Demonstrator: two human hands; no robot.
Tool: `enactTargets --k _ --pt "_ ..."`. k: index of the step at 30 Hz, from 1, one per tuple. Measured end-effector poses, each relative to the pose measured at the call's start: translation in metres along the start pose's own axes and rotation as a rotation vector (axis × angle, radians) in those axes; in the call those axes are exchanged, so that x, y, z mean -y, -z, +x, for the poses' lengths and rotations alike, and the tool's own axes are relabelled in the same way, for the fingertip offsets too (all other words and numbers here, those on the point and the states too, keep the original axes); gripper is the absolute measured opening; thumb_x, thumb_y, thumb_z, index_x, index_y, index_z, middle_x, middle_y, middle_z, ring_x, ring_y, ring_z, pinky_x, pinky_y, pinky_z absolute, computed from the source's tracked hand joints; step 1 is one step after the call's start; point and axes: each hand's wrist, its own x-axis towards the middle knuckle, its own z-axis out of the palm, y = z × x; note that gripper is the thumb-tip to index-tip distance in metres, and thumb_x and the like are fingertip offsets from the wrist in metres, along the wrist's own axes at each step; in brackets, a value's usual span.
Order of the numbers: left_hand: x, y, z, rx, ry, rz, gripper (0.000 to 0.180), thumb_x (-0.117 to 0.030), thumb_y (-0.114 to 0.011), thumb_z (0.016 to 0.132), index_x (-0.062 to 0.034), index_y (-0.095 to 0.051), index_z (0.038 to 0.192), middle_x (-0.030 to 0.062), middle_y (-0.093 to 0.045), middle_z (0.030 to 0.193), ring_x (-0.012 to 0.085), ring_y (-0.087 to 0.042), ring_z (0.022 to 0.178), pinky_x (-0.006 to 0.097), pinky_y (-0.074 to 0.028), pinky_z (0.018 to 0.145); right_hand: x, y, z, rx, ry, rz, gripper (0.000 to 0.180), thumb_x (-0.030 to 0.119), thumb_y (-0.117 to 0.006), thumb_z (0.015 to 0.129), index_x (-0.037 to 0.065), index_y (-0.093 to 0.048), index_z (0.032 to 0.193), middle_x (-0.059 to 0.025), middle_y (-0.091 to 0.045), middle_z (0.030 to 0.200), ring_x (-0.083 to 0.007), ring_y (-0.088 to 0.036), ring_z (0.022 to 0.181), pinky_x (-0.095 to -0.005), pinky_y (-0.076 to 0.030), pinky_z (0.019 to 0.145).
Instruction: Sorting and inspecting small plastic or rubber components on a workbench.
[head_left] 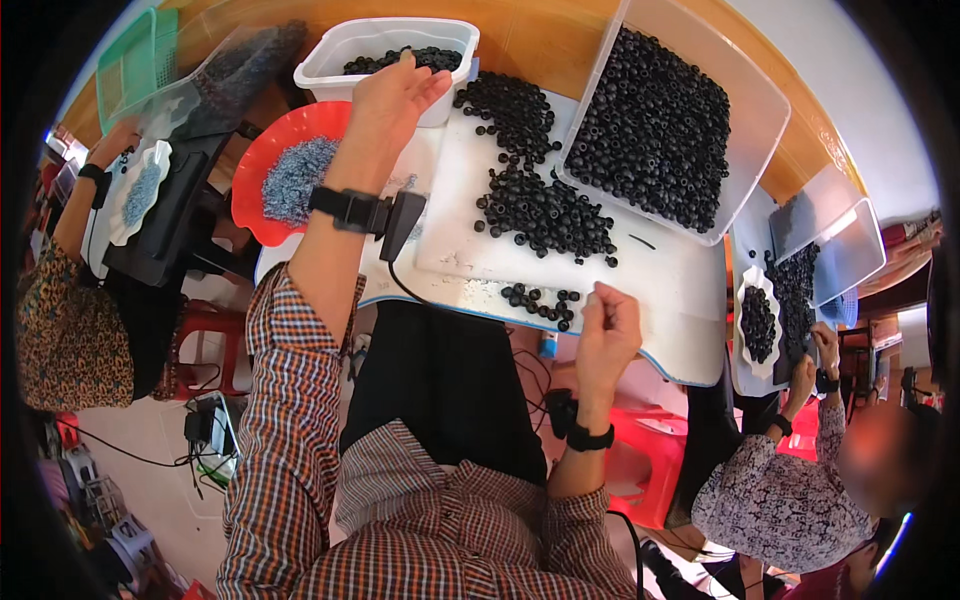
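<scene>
My left hand [395, 100] reaches over the near rim of a white tub [325, 62], its fingers apart and nothing visible in them. Inside the tub lie small black round pieces [415, 60] with holes, like plugs or beads. My right hand [612, 328] hovers at the table's near edge, thumb and forefinger pinched together; what they hold, if anything, is hidden. Just left of it sits a small cluster of the same black pieces [540, 304]. Two larger loose heaps, a far heap [508, 112] and a nearer heap [545, 215], spread across the white board [450, 240].
A clear bin [765, 130] full of black pieces stands tilted at the right. Left of the tub, a red scalloped dish [250, 165] holds small grey-blue bits. Co-workers sit on both sides, one hand [112, 145] at left. A cable hangs from my left wrist strap [350, 207].
</scene>
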Motion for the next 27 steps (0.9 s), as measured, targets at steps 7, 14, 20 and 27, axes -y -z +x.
enactTargets --k 7,14,20,27 --pt "0.009 0.001 -0.114 0.067 0.208 0.266 0.026 -0.016 -0.058 0.095 0.0075 -0.062 0.106 0.0129 -0.067 0.09 0.0148 -0.064 0.071 0.026 -0.053 0.066 -0.011 0.013 0.037 -0.071 0.253 -0.576 0.024 0.001 -0.056 0.089 -0.001 -0.062 0.112 -0.0147 -0.057 0.11 -0.0266 -0.061 0.082 -0.0355 -0.05 0.072" --pt "0.035 0.016 -0.2 0.087 0.335 0.318 0.027 -0.02 -0.061 0.095 0.0031 -0.063 0.108 0.0094 -0.068 0.09 0.0108 -0.063 0.069 0.023 -0.052 0.062 -0.023 0.009 0.049 -0.006 0.347 -0.771 0.03 0.005 -0.058 0.088 0.004 -0.061 0.118 -0.0126 -0.056 0.113 -0.0307 -0.061 0.093 -0.039 -0.05 0.079" --pt "0.047 0.017 -0.228 0.135 0.451 0.275 0.024 -0.016 -0.058 0.097 0.0029 -0.063 0.11 0.0092 -0.068 0.091 0.0111 -0.064 0.071 0.022 -0.052 0.062 -0.029 0.01 0.055 -0.016 0.32 -0.797 0.015 0.011 -0.063 0.086 0.003 -0.063 0.099 -0.0118 -0.057 0.105 -0.0321 -0.061 0.086 -0.0418 -0.05 0.07" --pt "0.063 0.019 -0.248 0.174 0.45 0.326 0.026 -0.016 -0.06 0.095 0.003 -0.063 0.113 0.0085 -0.068 0.093 0.0106 -0.063 0.073 0.023 -0.053 0.064 0.01 -0.003 0.012 0.131 0.138 -0.467 0.016 0.009 -0.069 0.083 -0.001 -0.061 0.094 -0.0119 -0.059 0.093 -0.0202 -0.058 0.064 -0.0329 -0.047 0.058"
